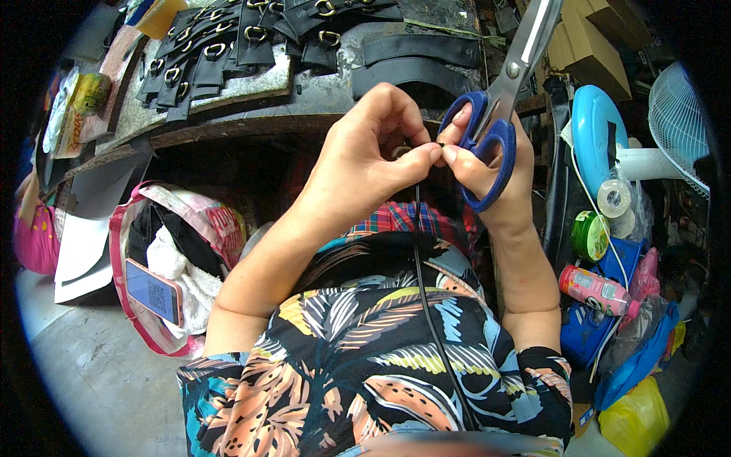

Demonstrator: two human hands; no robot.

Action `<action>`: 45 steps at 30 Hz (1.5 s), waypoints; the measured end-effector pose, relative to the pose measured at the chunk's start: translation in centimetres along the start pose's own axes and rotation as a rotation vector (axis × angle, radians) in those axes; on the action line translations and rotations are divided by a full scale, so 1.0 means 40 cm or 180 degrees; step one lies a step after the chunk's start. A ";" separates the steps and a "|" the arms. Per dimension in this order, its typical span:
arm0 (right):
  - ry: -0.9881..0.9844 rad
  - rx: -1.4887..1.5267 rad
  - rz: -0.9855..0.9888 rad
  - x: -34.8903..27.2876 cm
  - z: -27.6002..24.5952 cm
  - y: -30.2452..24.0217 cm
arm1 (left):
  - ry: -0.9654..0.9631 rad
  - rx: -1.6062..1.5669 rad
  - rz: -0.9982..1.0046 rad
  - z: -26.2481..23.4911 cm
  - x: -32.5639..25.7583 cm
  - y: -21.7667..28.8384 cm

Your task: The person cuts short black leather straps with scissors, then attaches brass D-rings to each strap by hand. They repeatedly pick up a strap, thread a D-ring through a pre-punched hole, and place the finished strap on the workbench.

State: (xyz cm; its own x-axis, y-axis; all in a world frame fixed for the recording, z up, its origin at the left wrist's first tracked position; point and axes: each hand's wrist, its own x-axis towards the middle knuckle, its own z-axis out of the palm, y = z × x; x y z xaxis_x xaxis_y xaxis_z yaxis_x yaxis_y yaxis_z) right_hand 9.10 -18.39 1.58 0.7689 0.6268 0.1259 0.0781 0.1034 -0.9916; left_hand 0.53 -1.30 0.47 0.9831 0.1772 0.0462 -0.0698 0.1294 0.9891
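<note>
My left hand [373,145] is closed, with thumb and index finger pinched around a tiny dark piece [441,145] that is too small to name. My right hand [499,179] meets it there, its thumb tip at the same spot. Scissors [495,114] with blue handles hang on the right hand's fingers, their blades pointing up and away. A thin black cord [418,259] runs up across the patterned shirt and disappears at the left hand; whether it is held cannot be seen. Beyond the hands, black straps with metal D-rings [213,53] are piled on the workbench [320,95].
Two plain curved black strips [419,50] lie at the bench's right. A bag [122,251] with a phone [154,292] and white cloth stands at left. On the right are a fan [678,122], tape rolls [614,198], a pink bottle [598,289] and a cardboard box [586,46].
</note>
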 end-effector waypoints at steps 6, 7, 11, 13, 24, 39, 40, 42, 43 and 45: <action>0.0077 -0.0184 -0.0098 -0.007 0.003 -0.009 | 0.0074 -0.0348 0.0202 0.007 -0.009 0.004; 0.0095 -0.0291 -0.0091 -0.010 0.004 -0.011 | 0.0082 -0.0276 0.0113 0.008 -0.010 0.004; 0.0116 -0.0454 -0.0230 -0.011 0.000 -0.018 | 0.0068 -0.0457 0.0057 0.008 -0.008 0.002; 0.0171 -0.0450 -0.0307 -0.008 -0.003 -0.019 | 0.0071 0.0062 0.0342 0.004 -0.006 0.001; 0.0260 -0.0659 -0.0452 -0.017 0.028 -0.003 | -0.0356 0.0269 -0.0423 -0.008 -0.002 0.014; 0.0336 -0.0453 -0.0530 -0.001 0.018 -0.006 | 0.0241 0.0849 0.0711 0.014 0.003 0.010; 0.0268 -0.0513 -0.0601 0.000 0.017 -0.011 | 0.0113 0.0903 0.0610 0.005 0.004 0.014; 0.0253 -0.0722 -0.0743 0.003 0.017 -0.018 | -0.0019 0.1159 0.0436 -0.008 0.003 0.021; 0.0252 -0.0813 -0.0824 0.004 0.017 -0.021 | -0.0089 0.0925 0.0272 -0.011 0.003 0.023; 0.0323 -0.0503 -0.0773 0.004 0.033 -0.015 | -0.0159 0.0432 -0.0111 -0.012 0.003 0.025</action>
State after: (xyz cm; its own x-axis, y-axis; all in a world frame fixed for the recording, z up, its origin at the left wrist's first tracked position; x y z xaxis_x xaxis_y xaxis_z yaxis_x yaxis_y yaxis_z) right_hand 8.36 -17.33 2.25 0.7745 0.5173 0.3640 0.3590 0.1143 -0.9263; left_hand 0.48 -0.67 1.41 0.9920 0.1257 0.0151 -0.0153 0.0009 0.9999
